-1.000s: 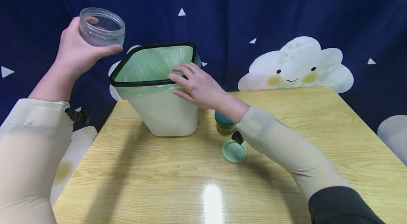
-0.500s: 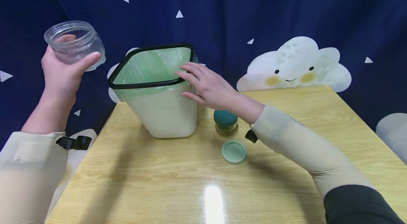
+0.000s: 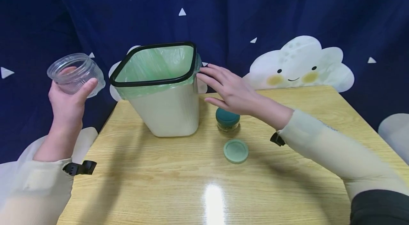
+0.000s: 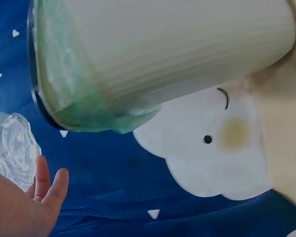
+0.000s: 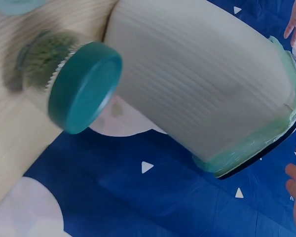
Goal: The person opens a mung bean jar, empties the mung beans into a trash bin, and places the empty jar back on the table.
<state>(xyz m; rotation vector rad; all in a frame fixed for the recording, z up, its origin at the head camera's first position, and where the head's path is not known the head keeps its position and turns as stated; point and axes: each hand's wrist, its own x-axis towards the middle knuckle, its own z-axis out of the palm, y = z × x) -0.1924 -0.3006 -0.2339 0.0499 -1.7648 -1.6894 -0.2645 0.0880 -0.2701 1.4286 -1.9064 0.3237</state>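
Observation:
My left hand (image 3: pixel 68 106) grips a clear jar (image 3: pixel 76 76) without a lid, held up left of the bin and tilted a little. No contents show inside it. The white trash bin (image 3: pixel 169 113) has a black rim and a green liner bag (image 3: pixel 153 65). My right hand (image 3: pixel 234 92) hovers beside the bin's right side, fingers extended and fingertips close to the rim, holding nothing. Below that hand stands a small jar with a dark teal lid (image 3: pixel 227 116); in the right wrist view green bits (image 5: pixel 49 54) show through its glass. Nearer lies a pale green round lid (image 3: pixel 235 151).
The bin stands at the back left of a wooden table (image 3: pixel 166 182), whose left edge runs beneath my left arm. Behind hangs a dark blue curtain (image 3: pixel 223 12) with white triangles and clouds. Light glares off the table's front.
My left hand has carried the clear jar left and then down, away from the bin's opening. My right hand has drawn back rightward from over the bin's rim.

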